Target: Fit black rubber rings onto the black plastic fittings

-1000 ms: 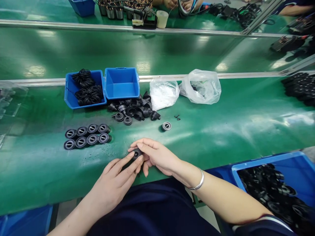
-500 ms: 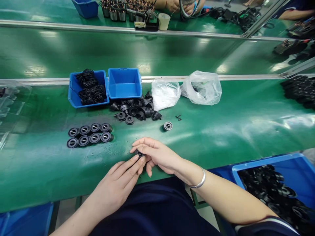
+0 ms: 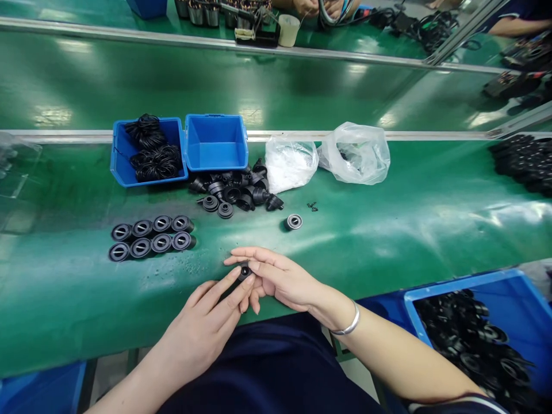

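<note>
Between my two hands, near the table's front edge, is a small round black plastic part (image 3: 245,272) with a hole in its middle. My left hand (image 3: 211,313) grips it with the fingers along its near side, partly covering it. From the right, the thumb and fingers of my right hand (image 3: 276,279) close round the same part. To the left, black round parts with a pale slot (image 3: 140,248) stand in two rows. One similar part with a paler rim (image 3: 294,222) stands alone beyond my right hand, beside several tiny black pieces (image 3: 313,206).
A blue bin (image 3: 112,164) holds coiled black cord, next to an empty blue bin (image 3: 215,146). Loose black caps (image 3: 245,192) lie before them. Two clear plastic bags (image 3: 291,167) sit further right. A large blue crate (image 3: 470,284) of black parts is at right. A co-worker's hands (image 3: 306,7) show across.
Both hands stay on the black part, with small finger shifts. The right hand's fingers are slightly straighter now. The view has tilted a little; the things on the table have not moved.
</note>
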`<state>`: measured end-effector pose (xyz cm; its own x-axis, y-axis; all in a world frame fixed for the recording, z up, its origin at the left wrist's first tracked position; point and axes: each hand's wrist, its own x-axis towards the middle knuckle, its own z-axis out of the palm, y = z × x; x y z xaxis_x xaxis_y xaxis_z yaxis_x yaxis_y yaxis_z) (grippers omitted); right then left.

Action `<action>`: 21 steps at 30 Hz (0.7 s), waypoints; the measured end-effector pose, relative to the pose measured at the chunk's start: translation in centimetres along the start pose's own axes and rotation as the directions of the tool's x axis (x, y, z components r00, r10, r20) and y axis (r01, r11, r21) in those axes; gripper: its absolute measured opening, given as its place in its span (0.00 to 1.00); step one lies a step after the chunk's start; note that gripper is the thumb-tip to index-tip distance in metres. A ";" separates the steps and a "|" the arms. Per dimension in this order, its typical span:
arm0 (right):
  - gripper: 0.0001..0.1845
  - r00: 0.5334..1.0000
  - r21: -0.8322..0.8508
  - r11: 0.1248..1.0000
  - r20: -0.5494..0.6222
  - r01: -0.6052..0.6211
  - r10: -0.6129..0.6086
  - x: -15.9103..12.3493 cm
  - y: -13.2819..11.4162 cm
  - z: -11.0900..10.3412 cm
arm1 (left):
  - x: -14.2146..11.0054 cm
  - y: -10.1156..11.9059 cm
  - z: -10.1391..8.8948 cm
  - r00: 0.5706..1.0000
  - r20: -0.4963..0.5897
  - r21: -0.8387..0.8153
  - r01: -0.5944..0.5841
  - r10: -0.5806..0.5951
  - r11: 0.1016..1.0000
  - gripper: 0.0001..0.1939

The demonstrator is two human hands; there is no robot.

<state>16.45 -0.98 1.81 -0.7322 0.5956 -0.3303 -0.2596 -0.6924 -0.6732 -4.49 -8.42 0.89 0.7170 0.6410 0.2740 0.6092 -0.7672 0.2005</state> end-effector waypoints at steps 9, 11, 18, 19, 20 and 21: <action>0.15 0.998 0.021 1.000 -0.060 -0.006 0.007 0.3 -0.1 0.2 | 0.0 0.2 1.0 1.000 0.008 0.068 0.011 -0.011 0.998 0.19; 0.12 0.995 -0.014 0.999 -0.086 -0.051 0.050 0.8 -0.4 0.5 | -0.1 0.2 1.1 1.000 0.016 0.084 0.002 -0.004 0.996 0.20; 0.08 0.987 -0.053 0.993 -0.128 -0.109 0.102 1.5 -0.6 0.9 | 0.1 -0.4 0.2 0.999 -0.030 0.003 -0.025 0.025 1.000 0.19; 0.09 0.988 -0.042 0.994 -0.125 -0.100 0.094 1.5 -0.6 0.8 | 0.1 -0.6 0.1 0.998 -0.046 -0.018 -0.036 0.035 0.999 0.18; 0.09 0.990 -0.022 0.996 -0.116 -0.089 0.086 1.4 -0.5 0.8 | 0.1 -0.8 -0.1 0.998 -0.052 -0.035 -0.040 0.038 0.999 0.18; 0.11 0.991 0.002 0.997 -0.106 -0.078 0.077 1.3 -0.5 0.7 | 0.0 -0.9 -0.2 0.998 -0.049 -0.048 -0.035 0.032 0.998 0.17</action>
<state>15.16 -0.11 2.21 -0.6791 0.5801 -0.4498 -0.2033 -0.7374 -0.6441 -5.05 -7.71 0.87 0.7187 0.6139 0.3266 0.5668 -0.7892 0.2362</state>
